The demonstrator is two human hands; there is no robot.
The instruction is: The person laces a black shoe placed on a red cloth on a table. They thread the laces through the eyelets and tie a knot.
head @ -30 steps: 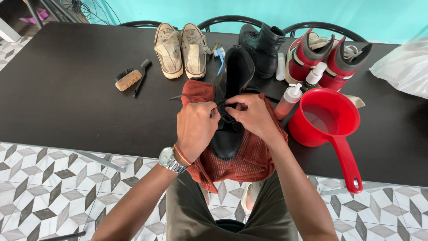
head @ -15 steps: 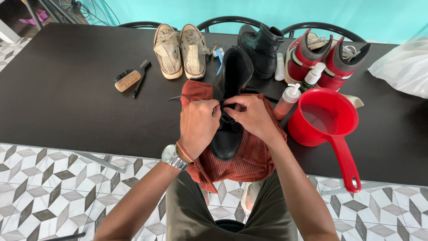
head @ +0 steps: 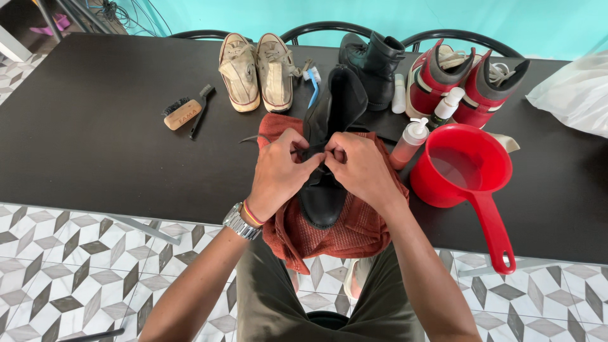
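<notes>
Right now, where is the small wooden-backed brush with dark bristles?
In the head view the wooden-backed brush lies on the black table, on the person's left, beside a thin black brush and left of the pair of beige canvas sneakers.

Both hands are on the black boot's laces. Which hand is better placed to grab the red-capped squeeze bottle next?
Right, probably. The right hand sits on the black boot on the same side as the squeeze bottle, with bare table between them. The left hand would have to cross over the boot and the right hand.
</notes>
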